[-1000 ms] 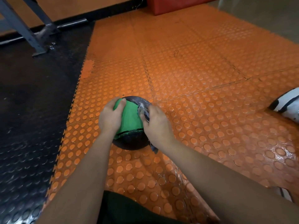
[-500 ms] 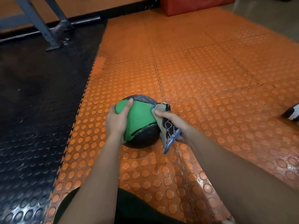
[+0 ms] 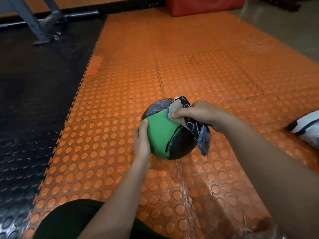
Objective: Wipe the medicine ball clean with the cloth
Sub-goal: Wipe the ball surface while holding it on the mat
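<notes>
resting on the orange studded floor mat (image 3: 198,66), the medicine ball (image 3: 162,133) sits between the person's two hands, its green panel turned up toward the camera and its rough black parts showing at the top left and lower right. the left hand (image 3: 141,140) lies against the ball's left side, fingers fairly straight and pressed flat to the green panel, the thumb reaching up along the ball's edge; this grip is open and wraps around nothing. the right hand (image 3: 202,114) comes in from the right with its fingers curled tight around the cloth (image 3: 189,121), a bunched piece with a tan side and a dark side bearing thin pale line patterns. the grip is closed on the cloth and holds its upper part against the top right of the ball, where green meets black. the cloth's loose end hangs down over the ball's right side, with a blue edge showing near the bottom. left of the orange mat lies a black studded mat (image 3: 34,109), joined to it by an interlocking toothed edge. a grey metal frame leg (image 3: 32,23) stands on the black mat at the upper left. a red padded block (image 3: 203,6) sits at the top, and a white and black shoe (image 3: 305,128) shows at the right edge.
</notes>
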`<state>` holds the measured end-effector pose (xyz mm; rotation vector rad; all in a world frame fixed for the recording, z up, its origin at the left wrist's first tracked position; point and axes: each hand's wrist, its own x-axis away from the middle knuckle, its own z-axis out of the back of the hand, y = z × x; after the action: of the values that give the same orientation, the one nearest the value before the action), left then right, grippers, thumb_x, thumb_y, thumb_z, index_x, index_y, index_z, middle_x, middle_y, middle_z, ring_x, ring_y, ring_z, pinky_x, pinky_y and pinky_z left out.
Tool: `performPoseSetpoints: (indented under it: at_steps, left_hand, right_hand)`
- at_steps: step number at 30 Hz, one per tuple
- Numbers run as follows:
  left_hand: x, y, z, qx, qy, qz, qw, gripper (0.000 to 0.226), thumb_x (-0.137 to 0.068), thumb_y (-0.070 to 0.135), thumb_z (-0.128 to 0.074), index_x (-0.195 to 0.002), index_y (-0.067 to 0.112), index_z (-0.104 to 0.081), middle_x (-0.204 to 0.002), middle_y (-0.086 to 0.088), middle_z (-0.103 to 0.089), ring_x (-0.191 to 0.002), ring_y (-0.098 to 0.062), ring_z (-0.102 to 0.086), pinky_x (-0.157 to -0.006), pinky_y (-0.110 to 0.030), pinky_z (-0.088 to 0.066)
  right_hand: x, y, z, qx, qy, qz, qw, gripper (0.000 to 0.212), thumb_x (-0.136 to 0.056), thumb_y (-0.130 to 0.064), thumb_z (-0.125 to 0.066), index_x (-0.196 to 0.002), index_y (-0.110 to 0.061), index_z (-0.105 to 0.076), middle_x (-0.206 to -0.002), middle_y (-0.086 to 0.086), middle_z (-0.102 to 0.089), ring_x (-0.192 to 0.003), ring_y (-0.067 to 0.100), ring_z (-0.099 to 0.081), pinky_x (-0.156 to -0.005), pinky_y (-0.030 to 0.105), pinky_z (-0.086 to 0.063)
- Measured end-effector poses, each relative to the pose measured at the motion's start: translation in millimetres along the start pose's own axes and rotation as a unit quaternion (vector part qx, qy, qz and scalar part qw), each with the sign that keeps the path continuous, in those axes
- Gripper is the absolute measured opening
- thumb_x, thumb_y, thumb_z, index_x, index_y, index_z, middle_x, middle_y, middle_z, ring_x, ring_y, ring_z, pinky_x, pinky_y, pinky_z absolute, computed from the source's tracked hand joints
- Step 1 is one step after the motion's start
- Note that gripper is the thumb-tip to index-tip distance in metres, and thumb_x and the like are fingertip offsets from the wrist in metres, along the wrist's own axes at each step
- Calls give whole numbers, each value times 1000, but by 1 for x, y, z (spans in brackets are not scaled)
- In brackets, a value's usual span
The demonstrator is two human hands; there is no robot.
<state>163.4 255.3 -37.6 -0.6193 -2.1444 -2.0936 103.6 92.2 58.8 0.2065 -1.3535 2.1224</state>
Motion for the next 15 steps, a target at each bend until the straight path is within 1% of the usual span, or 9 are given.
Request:
performPoseSetpoints:
  at_steps: [2,3,5,7,8,10,12,13,15]
  left_hand:
    - [1,9,3,-90,27,-45,995,81,-61,75,-50,-123,23,-57,-124,-4,-62,-112,-21,-57,-101,-47,-42]
    - [3,15,3,-148,44,-87,984,84,-66,74,-49,-132,21,-50,-135,-6,-53,-123,-22,-49,-107,-44,-35]
    - [11,20,0,-253,28,-198,946,97,-72,77,-42,-147,18,-25,-155,-5,-24,-142,-19,-22,-118,-39,-15]
    - [19,13,-5,-353,-6,-290,889,115,-62,86,-38,-150,18,-8,-159,1,-2,-146,-14,0,-119,-35,-1]
    - [21,8,-8,-379,-8,-312,871,119,-59,87,-40,-150,18,-7,-159,2,-1,-146,-13,2,-119,-37,-2]
    - [20,-1,-11,-389,10,-326,861,121,-58,88,-43,-150,17,-12,-158,1,-7,-146,-13,-1,-119,-41,-7]
    - [20,-2,-14,-397,24,-346,850,119,-60,91,-35,-149,16,-15,-158,1,-9,-145,-13,-1,-119,-42,-6]
    - [21,-2,-16,-403,24,-358,842,115,-63,91,-30,-149,16,-16,-158,3,-8,-145,-12,1,-119,-41,-3]
    - [22,-2,-21,-398,20,-369,840,104,-72,87,-20,-149,17,-19,-158,5,-5,-145,-9,5,-118,-40,3]
  right_hand:
    - [2,10,-3,-35,16,10,999,76,-45,-61,-78,-100,-9,-67,-96,12,-70,-85,29,-68,-84,46,-54]
    - [4,14,-6,-63,31,26,997,71,-48,-59,-79,-100,-13,-66,-96,10,-70,-85,26,-68,-84,45,-55]
    - [8,22,-12,-123,59,72,988,49,-62,-45,-80,-100,-19,-64,-96,4,-70,-85,21,-68,-80,39,-56]
    - [11,28,-15,-177,84,99,976,32,-71,-29,-77,-98,-19,-64,-94,4,-70,-84,21,-68,-78,38,-56]
    - [12,30,-14,-198,101,103,970,22,-75,-22,-75,-94,-17,-65,-90,4,-70,-82,21,-68,-76,38,-55]
    - [11,33,-6,-213,165,97,958,4,-78,-16,-70,-81,-17,-67,-80,4,-69,-76,24,-67,-70,39,-54]
    - [3,33,5,-178,233,91,952,8,-79,-19,-68,-73,-17,-66,-77,5,-68,-79,30,-67,-69,42,-53]
    - [-1,31,8,-143,252,92,953,9,-80,-22,-68,-73,-16,-66,-78,6,-68,-81,31,-66,-68,39,-52]
    - [-5,24,6,-21,273,99,957,14,-84,-25,-64,-84,-12,-68,-85,9,-67,-83,29,-63,-64,32,-43]
